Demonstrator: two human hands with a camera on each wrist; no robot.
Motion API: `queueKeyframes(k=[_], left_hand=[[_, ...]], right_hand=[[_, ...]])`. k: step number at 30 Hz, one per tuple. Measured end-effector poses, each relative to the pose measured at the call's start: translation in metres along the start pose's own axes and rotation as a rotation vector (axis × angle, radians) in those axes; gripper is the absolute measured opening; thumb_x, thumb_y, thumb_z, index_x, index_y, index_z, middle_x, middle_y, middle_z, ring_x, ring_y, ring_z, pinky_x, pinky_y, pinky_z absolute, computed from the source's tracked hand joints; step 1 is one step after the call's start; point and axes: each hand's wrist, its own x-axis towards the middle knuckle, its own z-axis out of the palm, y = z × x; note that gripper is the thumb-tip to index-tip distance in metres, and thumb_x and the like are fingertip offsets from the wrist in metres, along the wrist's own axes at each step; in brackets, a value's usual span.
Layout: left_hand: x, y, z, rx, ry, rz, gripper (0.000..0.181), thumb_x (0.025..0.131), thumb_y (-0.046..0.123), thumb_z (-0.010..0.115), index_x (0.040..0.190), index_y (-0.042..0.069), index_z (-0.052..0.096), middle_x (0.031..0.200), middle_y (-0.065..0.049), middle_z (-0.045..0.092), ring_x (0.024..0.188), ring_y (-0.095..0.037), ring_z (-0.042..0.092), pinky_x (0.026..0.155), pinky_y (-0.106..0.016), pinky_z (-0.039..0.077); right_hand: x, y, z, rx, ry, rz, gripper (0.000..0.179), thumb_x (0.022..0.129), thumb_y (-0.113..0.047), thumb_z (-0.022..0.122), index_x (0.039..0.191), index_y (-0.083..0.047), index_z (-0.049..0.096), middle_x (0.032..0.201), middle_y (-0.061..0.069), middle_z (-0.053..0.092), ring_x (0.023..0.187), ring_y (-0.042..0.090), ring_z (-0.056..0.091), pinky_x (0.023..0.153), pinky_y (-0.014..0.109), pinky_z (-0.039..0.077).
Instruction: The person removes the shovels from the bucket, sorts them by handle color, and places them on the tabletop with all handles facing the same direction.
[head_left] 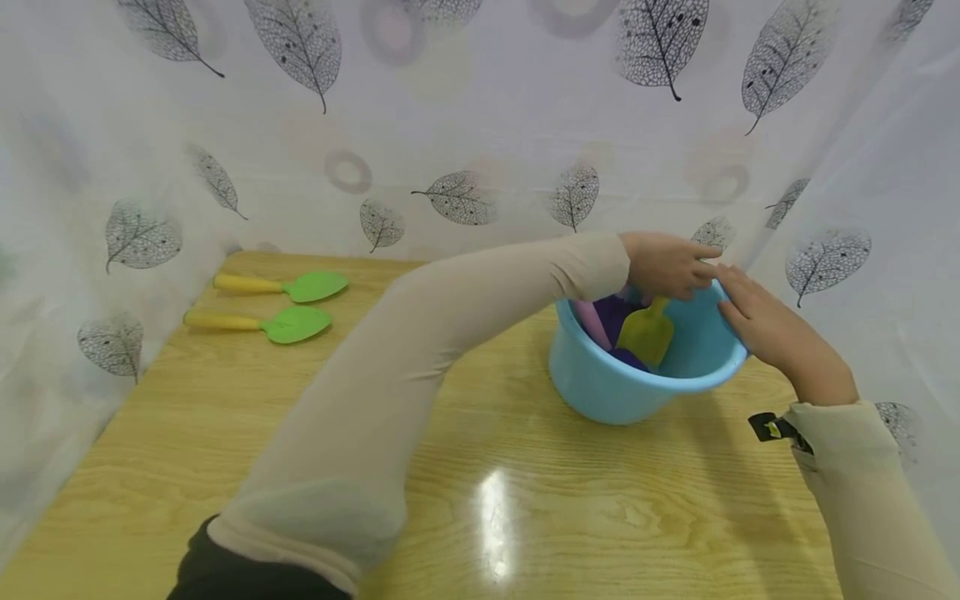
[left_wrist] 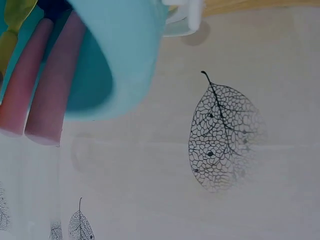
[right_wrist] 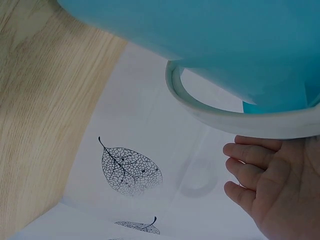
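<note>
Left hand (head_left: 670, 265) hangs over the 12 o'clock rim of a light-blue, round plastic bucket (head_left: 615, 392); some fingers look partly extended, but the thumb is hidden, so whether it grips anything cannot be told. Beneath it runs the handle of a yellow, broad-bladed plastic shovel (head_left: 647, 337), set blade down inside the bucket, probably so the handle end stays uppermost and within reach. Around the bucket's 9 o'clock, smooth pink tool handles (left_wrist: 52, 90) lean outward, apparently propped by the wall. The right hand (head_left: 783, 337) lies along the rim at 2 o'clock, fingers fairly straight and loose, near the curved white carrying handle (right_wrist: 245, 125); that placing likely steadies the bucket. The bucket itself is at about 2 o'clock on the wood-grain table (head_left: 450, 517). At the table's 10 o'clock, two green-bladed, yellow-handled trowels (head_left: 307, 287) lie nearly parallel, blades toward 3 o'clock, well apart from both hands, perhaps spaced to keep each separate.
</note>
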Motion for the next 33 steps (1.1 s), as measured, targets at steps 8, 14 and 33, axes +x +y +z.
queueKeyframes(k=[8, 14, 33], left_hand=[[-0.012, -0.001, 0.004, 0.080, 0.053, -0.050, 0.046, 0.103, 0.021, 0.033, 0.144, 0.002, 0.026, 0.148, -0.018, 0.034, 0.142, -0.029, 0.021, 0.119, -0.044, 0.011], [-0.022, 0.001, 0.009, 0.035, 0.105, -0.095, 0.045, 0.103, 0.027, 0.033, 0.140, 0.002, 0.032, 0.142, -0.018, 0.040, 0.134, -0.030, 0.032, 0.117, -0.042, 0.017], [-0.051, 0.016, 0.034, -0.235, 0.211, -0.256, 0.040, 0.101, 0.024, 0.033, 0.135, 0.005, 0.036, 0.136, -0.015, 0.048, 0.120, -0.032, 0.044, 0.105, -0.043, 0.033]], right_hand=[[0.000, -0.001, 0.000, 0.016, -0.015, 0.016, 0.058, 0.103, -0.029, 0.019, 0.149, -0.002, -0.002, 0.154, 0.029, -0.004, 0.142, 0.046, -0.006, 0.109, 0.067, 0.005], [-0.001, -0.002, -0.001, 0.010, -0.020, 0.028, 0.059, 0.103, -0.030, 0.020, 0.149, 0.000, -0.002, 0.154, 0.029, -0.002, 0.142, 0.047, -0.004, 0.111, 0.065, 0.005], [-0.001, -0.001, 0.002, 0.025, 0.010, 0.014, 0.059, 0.103, -0.029, 0.022, 0.149, 0.000, -0.001, 0.154, 0.029, -0.001, 0.142, 0.047, -0.003, 0.110, 0.066, 0.005]])
